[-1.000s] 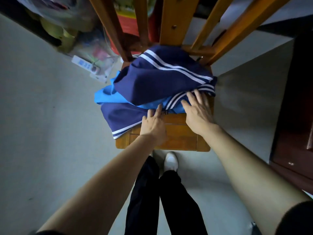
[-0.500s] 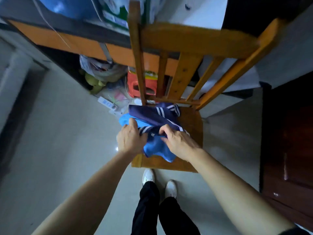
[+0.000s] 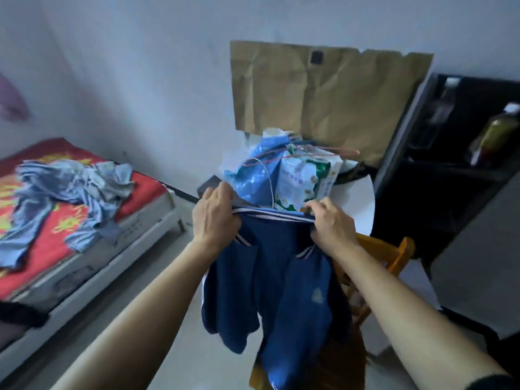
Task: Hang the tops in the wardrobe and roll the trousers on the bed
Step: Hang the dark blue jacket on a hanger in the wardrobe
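I hold up a navy-blue garment [image 3: 278, 277] with white stripes along its top edge. My left hand [image 3: 216, 218] grips that edge on the left and my right hand [image 3: 330, 223] pinches it on the right. The cloth hangs down in front of a wooden chair [image 3: 394, 254], above its seat. On the red bed [image 3: 50, 249] at the left lies a heap of crumpled light-blue clothes [image 3: 67, 190]. The wardrobe cannot be made out for sure.
A small white table [image 3: 363, 198] behind the chair carries a blue plastic bag [image 3: 253, 170], a white-green package [image 3: 306, 178] and a pink wire hanger [image 3: 309, 152]. Brown paper [image 3: 323, 94] is stuck to the wall. A dark shelf [image 3: 464, 153] with bottles stands at right.
Both hands have lifted the navy garment off the chair seat and spread its top edge between them. My view has swung up from the chair to the room.
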`<action>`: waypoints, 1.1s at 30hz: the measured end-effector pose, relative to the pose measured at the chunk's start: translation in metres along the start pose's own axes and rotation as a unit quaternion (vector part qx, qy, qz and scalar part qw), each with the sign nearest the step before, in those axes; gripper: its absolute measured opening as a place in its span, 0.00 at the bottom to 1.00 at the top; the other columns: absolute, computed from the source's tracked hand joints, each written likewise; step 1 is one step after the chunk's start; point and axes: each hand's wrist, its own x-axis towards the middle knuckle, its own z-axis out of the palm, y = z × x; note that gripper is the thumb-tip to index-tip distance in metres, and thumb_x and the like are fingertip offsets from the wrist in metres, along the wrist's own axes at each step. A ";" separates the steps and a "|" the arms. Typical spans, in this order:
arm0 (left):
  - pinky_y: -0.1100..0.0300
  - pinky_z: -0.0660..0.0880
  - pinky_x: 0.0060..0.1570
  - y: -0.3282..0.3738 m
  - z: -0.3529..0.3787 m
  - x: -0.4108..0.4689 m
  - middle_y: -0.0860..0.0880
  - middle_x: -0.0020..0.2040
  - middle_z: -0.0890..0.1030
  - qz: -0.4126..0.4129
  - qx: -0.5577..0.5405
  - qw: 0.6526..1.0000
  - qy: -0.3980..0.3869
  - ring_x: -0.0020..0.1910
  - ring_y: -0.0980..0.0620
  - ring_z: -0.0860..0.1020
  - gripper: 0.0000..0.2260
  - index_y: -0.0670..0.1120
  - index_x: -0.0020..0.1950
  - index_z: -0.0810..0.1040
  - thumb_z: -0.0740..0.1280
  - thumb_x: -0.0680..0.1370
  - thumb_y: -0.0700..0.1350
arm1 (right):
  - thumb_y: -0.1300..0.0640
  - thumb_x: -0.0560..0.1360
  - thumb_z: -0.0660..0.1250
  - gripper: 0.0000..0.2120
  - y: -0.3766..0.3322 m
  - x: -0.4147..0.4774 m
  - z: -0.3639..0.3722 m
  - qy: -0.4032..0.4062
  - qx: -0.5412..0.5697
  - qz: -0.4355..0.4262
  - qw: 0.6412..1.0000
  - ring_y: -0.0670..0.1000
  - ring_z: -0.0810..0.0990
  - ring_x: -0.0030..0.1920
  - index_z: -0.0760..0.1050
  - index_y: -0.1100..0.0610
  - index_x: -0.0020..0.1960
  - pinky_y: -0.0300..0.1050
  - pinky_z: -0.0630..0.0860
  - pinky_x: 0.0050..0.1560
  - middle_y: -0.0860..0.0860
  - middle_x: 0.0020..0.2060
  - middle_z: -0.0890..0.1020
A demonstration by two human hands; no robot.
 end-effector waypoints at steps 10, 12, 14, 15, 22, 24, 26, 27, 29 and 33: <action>0.54 0.62 0.36 -0.047 -0.145 -0.127 0.52 0.38 0.69 -0.213 0.104 0.968 0.085 0.39 0.46 0.67 0.18 0.49 0.46 0.63 0.63 0.63 0.33 | 0.58 0.72 0.63 0.16 -0.099 -0.024 -0.002 -0.180 0.061 -0.078 0.979 0.58 0.80 0.56 0.79 0.47 0.57 0.46 0.76 0.51 0.54 0.56 0.83; 0.55 0.62 0.36 -0.057 -0.172 -0.166 0.52 0.38 0.70 -0.260 0.115 0.954 0.095 0.39 0.47 0.67 0.16 0.50 0.45 0.63 0.63 0.63 0.35 | 0.58 0.72 0.60 0.16 -0.134 -0.042 0.002 -0.189 0.137 -0.095 0.968 0.58 0.80 0.54 0.80 0.47 0.56 0.46 0.75 0.50 0.54 0.54 0.83; 0.55 0.64 0.36 -0.071 -0.202 -0.204 0.51 0.39 0.72 -0.328 0.120 0.931 0.109 0.39 0.46 0.70 0.13 0.50 0.45 0.65 0.62 0.65 0.38 | 0.58 0.71 0.58 0.15 -0.175 -0.060 0.001 -0.208 0.218 -0.109 0.947 0.59 0.80 0.53 0.79 0.50 0.52 0.48 0.75 0.53 0.54 0.51 0.84; 0.55 0.66 0.37 -0.078 -0.218 -0.223 0.50 0.41 0.74 -0.368 0.128 0.914 0.110 0.39 0.45 0.72 0.11 0.51 0.45 0.67 0.62 0.66 0.39 | 0.57 0.70 0.57 0.14 -0.197 -0.071 -0.001 -0.221 0.263 -0.115 0.932 0.60 0.79 0.52 0.79 0.52 0.49 0.51 0.75 0.54 0.54 0.49 0.84; 0.53 0.68 0.41 -0.129 -0.326 -0.335 0.39 0.51 0.82 -0.555 0.199 0.805 0.060 0.51 0.36 0.79 0.06 0.49 0.47 0.72 0.59 0.79 0.49 | 0.62 0.68 0.58 0.18 -0.362 -0.148 -0.014 -0.251 0.423 -0.180 0.852 0.52 0.78 0.50 0.77 0.48 0.52 0.45 0.70 0.49 0.48 0.47 0.82; 0.53 0.69 0.42 -0.147 -0.357 -0.361 0.40 0.49 0.82 -0.584 0.184 0.787 0.077 0.49 0.37 0.79 0.09 0.47 0.47 0.74 0.58 0.79 0.51 | 0.62 0.68 0.60 0.19 -0.409 -0.167 -0.011 -0.257 0.400 -0.244 0.845 0.54 0.79 0.48 0.75 0.47 0.56 0.47 0.74 0.49 0.50 0.46 0.83; 0.54 0.69 0.41 -0.166 -0.392 -0.387 0.42 0.47 0.82 -0.612 0.160 0.769 0.092 0.48 0.38 0.79 0.09 0.46 0.44 0.73 0.59 0.79 0.50 | 0.57 0.69 0.65 0.20 -0.463 -0.187 -0.007 -0.269 0.347 -0.323 0.839 0.55 0.80 0.47 0.73 0.46 0.60 0.47 0.75 0.48 0.50 0.43 0.82; 0.55 0.68 0.41 -0.175 -0.410 -0.399 0.43 0.46 0.82 -0.622 0.146 0.762 0.102 0.48 0.39 0.79 0.09 0.46 0.43 0.73 0.59 0.79 0.49 | 0.54 0.69 0.67 0.19 -0.491 -0.199 -0.004 -0.280 0.327 -0.358 0.829 0.53 0.80 0.47 0.73 0.45 0.60 0.45 0.73 0.47 0.48 0.43 0.82; 0.56 0.67 0.39 -0.192 -0.448 -0.422 0.46 0.43 0.81 -0.639 0.113 0.749 0.137 0.47 0.40 0.79 0.08 0.46 0.41 0.74 0.62 0.78 0.47 | 0.50 0.69 0.69 0.15 -0.548 -0.227 0.004 -0.302 0.313 -0.407 0.803 0.50 0.80 0.49 0.77 0.44 0.56 0.43 0.72 0.47 0.44 0.45 0.82; 0.56 0.68 0.34 -0.216 -0.519 -0.460 0.47 0.38 0.80 -0.652 0.058 0.715 0.248 0.40 0.46 0.77 0.06 0.45 0.40 0.76 0.67 0.74 0.46 | 0.47 0.74 0.64 0.09 -0.639 -0.280 0.020 -0.369 0.359 -0.377 0.770 0.50 0.79 0.52 0.78 0.47 0.51 0.48 0.75 0.53 0.47 0.50 0.84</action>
